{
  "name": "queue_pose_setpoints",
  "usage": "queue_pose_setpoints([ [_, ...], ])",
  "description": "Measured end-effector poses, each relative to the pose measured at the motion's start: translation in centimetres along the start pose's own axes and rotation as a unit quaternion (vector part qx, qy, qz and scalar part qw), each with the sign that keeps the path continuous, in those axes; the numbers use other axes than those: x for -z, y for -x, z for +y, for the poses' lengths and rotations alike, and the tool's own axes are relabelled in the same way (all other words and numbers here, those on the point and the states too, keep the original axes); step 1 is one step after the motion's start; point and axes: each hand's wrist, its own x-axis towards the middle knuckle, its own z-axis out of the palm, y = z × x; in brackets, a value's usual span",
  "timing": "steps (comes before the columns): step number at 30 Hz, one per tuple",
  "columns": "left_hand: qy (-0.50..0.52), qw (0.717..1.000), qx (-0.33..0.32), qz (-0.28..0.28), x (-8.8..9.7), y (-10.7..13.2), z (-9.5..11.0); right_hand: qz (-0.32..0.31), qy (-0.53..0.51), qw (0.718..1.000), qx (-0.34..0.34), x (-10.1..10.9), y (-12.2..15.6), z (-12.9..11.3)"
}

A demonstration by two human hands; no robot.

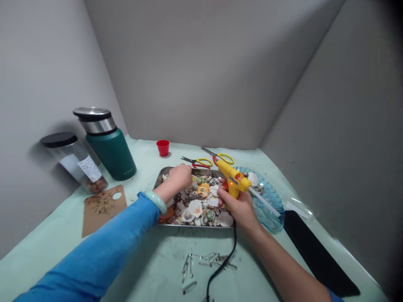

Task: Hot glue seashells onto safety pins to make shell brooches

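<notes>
My left hand (179, 178) reaches into a metal tray (192, 225) heaped with several seashells (201, 203). Its fingers are curled down among the shells at the tray's far left; what they grip is hidden. A pale green bangle sits on that wrist above a blue sleeve. My right hand (239, 207) is closed round the handle of a yellow hot glue gun (232, 178), nozzle pointing up-left over the tray. A clear glue stick juts out behind it, and its black cord (225, 262) trails toward me.
A blue glass dish (267, 203) sits right of the tray. Two yellow-handled scissors (209, 160) and a red cup (163, 147) lie behind it. A green flask (108, 144), a clear jar (75, 161) and a brown board (103, 207) stand left. Glue sticks (201, 264) lie in front; a black pad (315, 251) right.
</notes>
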Motion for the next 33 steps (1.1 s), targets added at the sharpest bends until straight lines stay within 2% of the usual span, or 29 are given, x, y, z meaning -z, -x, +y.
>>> queue_pose_setpoints([
  [3, 0.016, 1.000, -0.011, 0.016, 0.5, 1.1, -0.1, 0.001, -0.002, 1.000, 0.009, 0.0, 0.0, 0.2],
  [7, 0.061, 0.995, -0.023, 0.080, 1.3, 3.5, -0.4, 0.009, -0.030, 0.999, 0.020, 0.0, 0.1, 0.1],
  [9, 0.234, 0.967, -0.041, 0.093, 1.3, 4.8, -0.3, 0.021, -0.053, 0.998, 0.017, 0.0, 0.1, -0.2],
  [12, 0.428, 0.903, -0.013, 0.028, 1.0, 6.3, 0.2, 0.022, -0.084, 0.996, 0.021, 0.0, 0.1, -0.7],
  [15, 0.503, 0.864, 0.009, -0.027, 0.7, 6.9, 0.9, 0.017, -0.096, 0.995, 0.027, -0.1, 0.1, -1.1],
  [19, 0.523, 0.847, 0.036, -0.095, 0.4, 7.2, 1.5, 0.015, -0.080, 0.996, 0.031, -0.9, 0.1, -1.4],
  [23, 0.567, 0.809, 0.060, -0.145, 0.3, 7.5, 1.9, 0.038, -0.055, 0.997, 0.027, -1.6, 0.3, -0.8],
  [27, 0.598, 0.781, 0.094, -0.154, 0.2, 7.7, 2.4, 0.069, -0.032, 0.997, 0.021, -1.5, 0.4, 0.1],
  [30, 0.612, 0.767, 0.094, -0.166, 0.1, 7.9, 3.0, 0.061, -0.028, 0.998, 0.013, -1.2, 0.4, 0.4],
  [33, 0.609, 0.764, 0.129, -0.169, -0.3, 8.1, 3.3, 0.052, -0.025, 0.998, 0.004, -0.9, 0.6, 0.4],
])
